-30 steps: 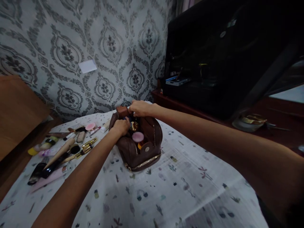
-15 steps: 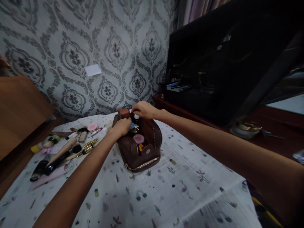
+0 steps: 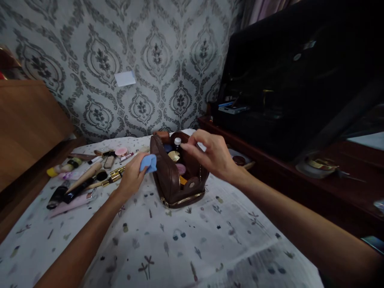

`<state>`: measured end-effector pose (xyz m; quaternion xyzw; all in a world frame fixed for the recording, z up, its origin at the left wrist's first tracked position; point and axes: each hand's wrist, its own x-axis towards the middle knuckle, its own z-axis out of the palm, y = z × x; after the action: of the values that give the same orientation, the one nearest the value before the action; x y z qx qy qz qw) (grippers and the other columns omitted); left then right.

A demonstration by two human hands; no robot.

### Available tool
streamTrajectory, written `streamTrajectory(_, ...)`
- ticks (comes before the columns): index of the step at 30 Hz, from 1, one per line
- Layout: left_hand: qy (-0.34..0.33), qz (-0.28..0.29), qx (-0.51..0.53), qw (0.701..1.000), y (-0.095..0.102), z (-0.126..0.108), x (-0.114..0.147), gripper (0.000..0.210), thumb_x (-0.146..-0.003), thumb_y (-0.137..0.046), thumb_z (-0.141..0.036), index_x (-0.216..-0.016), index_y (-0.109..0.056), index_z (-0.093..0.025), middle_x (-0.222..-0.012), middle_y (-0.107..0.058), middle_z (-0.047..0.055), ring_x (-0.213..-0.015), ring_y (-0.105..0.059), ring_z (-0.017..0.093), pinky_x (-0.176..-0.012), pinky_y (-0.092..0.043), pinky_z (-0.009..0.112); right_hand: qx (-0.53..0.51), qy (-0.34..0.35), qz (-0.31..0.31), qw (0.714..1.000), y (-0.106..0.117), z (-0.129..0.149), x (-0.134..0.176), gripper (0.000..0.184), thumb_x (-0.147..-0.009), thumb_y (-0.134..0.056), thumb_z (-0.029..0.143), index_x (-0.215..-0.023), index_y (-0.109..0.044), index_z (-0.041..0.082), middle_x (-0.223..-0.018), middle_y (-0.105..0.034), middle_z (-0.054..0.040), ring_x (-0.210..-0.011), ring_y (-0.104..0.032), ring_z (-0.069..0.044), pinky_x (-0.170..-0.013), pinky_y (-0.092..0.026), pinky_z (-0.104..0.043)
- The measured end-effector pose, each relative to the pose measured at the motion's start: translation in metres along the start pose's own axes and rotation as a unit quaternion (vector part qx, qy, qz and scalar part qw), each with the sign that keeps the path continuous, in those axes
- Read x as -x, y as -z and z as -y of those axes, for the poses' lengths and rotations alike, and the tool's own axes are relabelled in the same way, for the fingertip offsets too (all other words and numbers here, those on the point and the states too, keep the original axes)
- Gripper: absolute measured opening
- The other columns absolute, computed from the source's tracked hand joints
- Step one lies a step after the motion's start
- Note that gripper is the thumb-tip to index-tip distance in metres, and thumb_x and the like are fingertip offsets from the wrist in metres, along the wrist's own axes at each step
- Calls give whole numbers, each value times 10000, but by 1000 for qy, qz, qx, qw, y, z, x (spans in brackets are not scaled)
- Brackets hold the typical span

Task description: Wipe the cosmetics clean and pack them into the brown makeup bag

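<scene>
My left hand [image 3: 134, 173] is closed around a folded light-blue cloth [image 3: 149, 163], just left of a brown cosmetic bag [image 3: 168, 176]. The bag stands unzipped, its top gaping. Inside it sit a small dark bottle with a white cap [image 3: 177, 141], a round gold-coloured item [image 3: 174, 156], a pink round item [image 3: 181, 169] and something orange [image 3: 183, 182]. Over the bag's right side hovers my right hand [image 3: 211, 154], fingers loosely curled and thumb apart from them, with nothing visible in it. The thumb tip is close to the bottle.
Makeup items lie on the left of the patterned cloth [image 3: 180, 248]: tubes [image 3: 72, 204], brushes, a pink compact [image 3: 121, 152] and gold tubes [image 3: 117, 173]. Cardboard [image 3: 33, 116] stands at far left. A dark red shelf [image 3: 270, 172] and large black screen [image 3: 285, 92] are at right.
My left hand has come out of the bag leftward with the blue cloth. My right hand has drawn back to the right, leaving the white-capped bottle in the bag.
</scene>
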<state>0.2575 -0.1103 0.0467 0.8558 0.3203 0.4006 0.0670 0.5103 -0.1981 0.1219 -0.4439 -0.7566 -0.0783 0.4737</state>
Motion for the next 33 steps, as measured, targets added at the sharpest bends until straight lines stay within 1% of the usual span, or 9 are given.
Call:
streamTrajectory(4, 99, 57, -9, 993, 13, 16, 51, 349, -956, -410, -497, -1002, -596, -206, -902, -679, 44, -833, -616, 232, -764, -476, 324, -105, 108, 75, 986, -18, 59, 37, 362, -1014, -506, 335, -679, -521, 196, -659, -534, 1, -638, -495, -135, -623, -409, -266)
streamTrajectory(8, 201, 65, 18, 977, 18, 22, 79, 337, -925, -467, -537, -837, -546, -221, -735, -598, -9, -702, -545, 193, -696, -432, 302, -122, 139, 204, 961, -71, 90, 69, 345, -1023, -467, 348, -721, -566, 213, -697, -588, -22, -680, -545, -164, -654, -460, -288)
streamTrajectory(11, 263, 28, 88, 960, 13, 21, 88, 440, -894, -461, -630, -731, -489, -222, -658, -531, -21, -638, -494, 172, -650, -429, 293, -130, -26, 246, 960, -118, 89, 82, 204, -981, -544, 321, -1114, -616, 184, -999, -659, -86, -833, -640, -200, -718, -531, -319)
streamTrajectory(13, 308, 16, 142, 941, 8, 18, 93, 527, -875, -405, -713, -733, -508, -216, -693, -571, 6, -683, -531, 187, -677, -469, 311, -147, -147, 226, 952, -146, 82, 85, 485, -946, -580, 302, -1399, -462, 175, -1263, -590, -160, -1003, -655, -239, -846, -560, -389)
streamTrajectory(16, 344, 15, 191, 919, -1, 14, 98, 635, -865, -326, -774, -876, -592, -197, -898, -678, 85, -920, -612, 249, -870, -508, 381, -176, -202, 201, 942, -180, 71, 84, 663, -914, -573, 234, -1530, -332, 193, -1480, -435, -198, -1295, -539, -292, -1036, -501, -473)
streamTrajectory(20, 358, 12, 225, 906, -8, 14, 101, 563, -918, -333, -700, -1023, -588, -209, -1092, -677, 115, -1198, -552, 261, -1071, -421, 405, -214, -172, 177, 945, -206, 59, 87, 523, -893, -485, 113, -1411, -536, 165, -1471, -498, -184, -1379, -482, -282, -1128, -425, -483)
streamTrajectory(24, 329, 19, 257, 909, -8, 15, 101, 443, -942, -411, -627, -959, -542, -204, -964, -634, 57, -1012, -583, 214, -984, -468, 361, -264, -139, 124, 946, -208, 52, 91, 322, -914, -482, 139, -1121, -720, 198, -1172, -710, -120, -1148, -643, -246, -1024, -498, -417)
streamTrajectory(28, 313, 22, 241, 918, -5, 11, 102, 396, -948, -461, -563, -1117, -504, -207, -898, -564, 7, -867, -556, 175, -850, -481, 306, -286, -178, 105, 936, -202, 56, 90, 225, -882, -519, 165, -883, -741, 208, -844, -725, -47, -784, -662, -197, -780, -525, -314)
streamTrajectory(33, 293, 45, 260, 919, -1, 8, 101, 375, -962, -434, -559, -1058, -520, -206, -884, -567, 5, -850, -555, 172, -821, -471, 299, -307, -201, 71, 928, -200, 61, 87, 147, -801, -575, 214, -663, -626, 209, -669, -609, 0, -653, -564, -165, -671, -466, -267)
